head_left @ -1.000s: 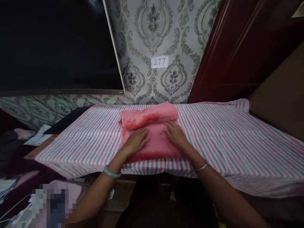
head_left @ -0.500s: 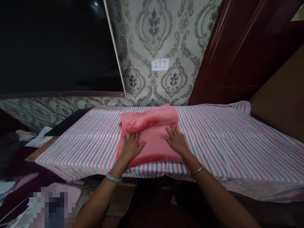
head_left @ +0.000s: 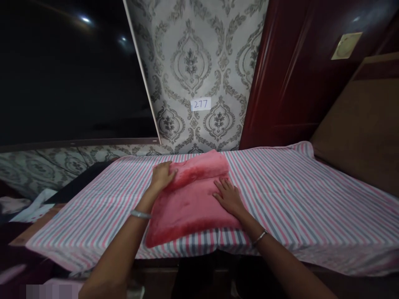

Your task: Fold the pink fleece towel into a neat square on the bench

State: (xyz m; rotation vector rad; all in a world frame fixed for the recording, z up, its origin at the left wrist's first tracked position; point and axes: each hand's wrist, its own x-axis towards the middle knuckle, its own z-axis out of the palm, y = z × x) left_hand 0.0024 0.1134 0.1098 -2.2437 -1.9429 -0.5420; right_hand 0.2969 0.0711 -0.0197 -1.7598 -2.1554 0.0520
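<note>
A plush pink cloth [head_left: 193, 207] lies on a striped sheet, its far end rolled up into a thick roll [head_left: 202, 168] and its near part flat. My left hand [head_left: 162, 175] rests on the left end of the roll, fingers stretched over the top and thumb apart on the near side. On the flat part, just below the roll's right end, my right hand [head_left: 230, 196] lies with its fingers spread. Both palms face down and are hidden from view.
The pink, grey and white striped sheet [head_left: 280, 199] covers the table and hangs over its front edge. Behind are patterned wallpaper, a paper label [head_left: 200, 104] and a dark screen [head_left: 71, 74]. A brown cardboard panel [head_left: 364, 124] leans at the right.
My left hand has moved up from the flat part onto the roll's left end. The right hand stays flat on the cloth. My view has tilted upward and turned slightly right.
</note>
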